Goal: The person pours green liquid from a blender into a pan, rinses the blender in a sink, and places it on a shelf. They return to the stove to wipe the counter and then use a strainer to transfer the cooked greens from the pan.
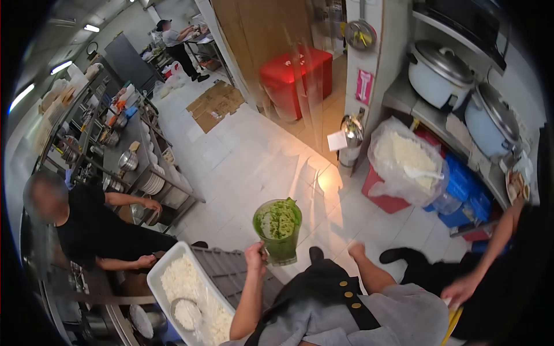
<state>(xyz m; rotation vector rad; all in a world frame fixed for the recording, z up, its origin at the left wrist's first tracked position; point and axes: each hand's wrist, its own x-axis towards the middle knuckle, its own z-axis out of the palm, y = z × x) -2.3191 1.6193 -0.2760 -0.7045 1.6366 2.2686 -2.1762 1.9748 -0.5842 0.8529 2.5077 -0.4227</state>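
My left hand (255, 257) is closed round the handle of a clear blender jar (283, 245). Bright green chopped leaves or a leafy purée (280, 222) fill the jar, which is held upright in front of my apron (311, 300). My right hand (357, 250) hangs at my other side, away from the jar, with its fingers seemingly curled and nothing visible in them. Left of my left arm stands a white tub (164, 282) of white shredded or crumbled food (184, 282), with a round strainer or bowl (186, 314) lying in it.
At left stands a co-worker (86, 230) beside steel shelving (133, 138). Another person's arm (490, 248) reaches in at right. Rice cookers (441, 72) sit on a counter above a bag of white food (412, 155). Ahead are a red cooler (297, 78), fire extinguisher (350, 141) and floor cardboard (216, 105).
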